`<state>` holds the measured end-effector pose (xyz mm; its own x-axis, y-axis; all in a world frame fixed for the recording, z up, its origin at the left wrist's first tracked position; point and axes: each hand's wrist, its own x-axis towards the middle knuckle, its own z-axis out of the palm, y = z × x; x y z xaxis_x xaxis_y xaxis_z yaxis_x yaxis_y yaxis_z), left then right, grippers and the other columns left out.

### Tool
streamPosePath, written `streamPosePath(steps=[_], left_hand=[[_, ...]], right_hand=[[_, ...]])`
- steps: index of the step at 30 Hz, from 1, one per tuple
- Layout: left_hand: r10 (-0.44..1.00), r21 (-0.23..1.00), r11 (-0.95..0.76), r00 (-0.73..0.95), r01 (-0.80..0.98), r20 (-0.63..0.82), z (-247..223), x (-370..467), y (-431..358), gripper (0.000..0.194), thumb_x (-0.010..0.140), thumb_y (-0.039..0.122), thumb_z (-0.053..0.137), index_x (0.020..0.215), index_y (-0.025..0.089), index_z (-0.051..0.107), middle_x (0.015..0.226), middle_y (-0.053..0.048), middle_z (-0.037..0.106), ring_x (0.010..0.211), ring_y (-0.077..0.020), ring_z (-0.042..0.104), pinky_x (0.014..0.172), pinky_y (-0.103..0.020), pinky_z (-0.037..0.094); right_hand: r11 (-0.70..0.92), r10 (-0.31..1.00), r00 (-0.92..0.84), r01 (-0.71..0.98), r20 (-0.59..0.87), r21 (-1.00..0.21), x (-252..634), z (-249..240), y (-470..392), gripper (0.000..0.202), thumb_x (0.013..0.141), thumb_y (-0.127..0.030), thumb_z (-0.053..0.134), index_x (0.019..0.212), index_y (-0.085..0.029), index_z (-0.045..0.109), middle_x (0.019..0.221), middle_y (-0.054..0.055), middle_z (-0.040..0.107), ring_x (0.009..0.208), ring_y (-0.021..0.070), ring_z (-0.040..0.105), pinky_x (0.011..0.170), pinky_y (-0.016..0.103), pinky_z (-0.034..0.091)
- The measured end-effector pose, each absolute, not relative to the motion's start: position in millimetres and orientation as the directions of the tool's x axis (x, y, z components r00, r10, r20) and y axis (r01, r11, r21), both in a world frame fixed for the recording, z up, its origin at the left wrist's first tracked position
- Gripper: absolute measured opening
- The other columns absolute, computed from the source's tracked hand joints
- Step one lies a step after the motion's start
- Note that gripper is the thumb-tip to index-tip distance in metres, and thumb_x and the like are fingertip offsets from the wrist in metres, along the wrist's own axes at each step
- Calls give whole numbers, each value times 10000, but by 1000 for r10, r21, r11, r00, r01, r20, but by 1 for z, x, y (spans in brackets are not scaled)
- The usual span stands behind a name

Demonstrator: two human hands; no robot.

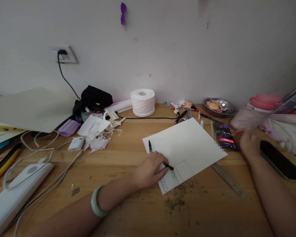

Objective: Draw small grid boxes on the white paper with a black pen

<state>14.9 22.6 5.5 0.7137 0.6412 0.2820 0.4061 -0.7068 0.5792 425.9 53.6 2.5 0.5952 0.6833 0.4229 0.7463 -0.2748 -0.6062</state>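
Observation:
My left hand [151, 169] rests on a white sheet of paper [185, 141], wearing a pale green bangle. Thumb and forefinger pinch a short black piece [170, 167] that looks like a pen cap. A black pen [150, 145] lies on the sheet, partly hidden under the same hand. On the paper are a drawn square and rows of small loops. My right hand [249, 143] is at the right, its forefinger stretched towards the lit phone [226, 137]; whether it touches the screen I cannot tell. I see nothing held in it.
A metal ruler [229, 181] lies partly under the paper. A toilet roll [142, 102], paper scraps [96, 131] and a metal bowl [219, 107] are along the back. To the right are a pink-lidded bottle [258, 110] and dark phone [282, 159]; left, a power strip [19, 194] with cables.

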Motion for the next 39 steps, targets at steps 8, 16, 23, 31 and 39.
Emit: streamPosePath(steps=[8,16,23,31,39], left_hand=[[674,505,-697,705,509,220,1,17,23,57,795,192,474,842,174,500,854,-20,558,869,-176,461,789,-330,325],[702,499,-673,685,546,195,-2,17,23,47,797,182,464,827,181,500,862,6,563,895,-164,448,803,-332,260],[753,550,-610,632,570,180,1,15,22,58,798,189,475,845,193,509,866,19,571,893,-146,458,794,-304,256],[810,567,-545,562,617,168,4,13,22,88,785,183,495,868,203,519,910,21,577,923,-151,466,820,-321,244],[811,511,-553,565,658,150,1,10,23,128,795,205,478,916,213,517,924,11,583,927,-156,487,806,-327,292]], right_hand=[[-296,685,615,724,390,-623,419,7,52,431,777,-377,173,599,-180,512,620,125,613,754,255,575,782,427,410],[-314,680,635,704,367,-637,410,14,48,416,776,-341,190,576,-174,515,620,137,602,743,266,567,782,436,402],[-313,676,633,711,379,-629,410,13,47,397,782,-280,196,578,-164,515,627,135,592,702,236,544,741,393,400],[-268,662,579,776,476,-571,399,18,45,427,792,-249,170,572,-154,524,680,166,594,721,240,527,725,390,373],[201,798,-22,952,603,-232,313,41,34,368,842,-293,283,655,-186,582,791,91,639,876,209,556,871,401,268]])
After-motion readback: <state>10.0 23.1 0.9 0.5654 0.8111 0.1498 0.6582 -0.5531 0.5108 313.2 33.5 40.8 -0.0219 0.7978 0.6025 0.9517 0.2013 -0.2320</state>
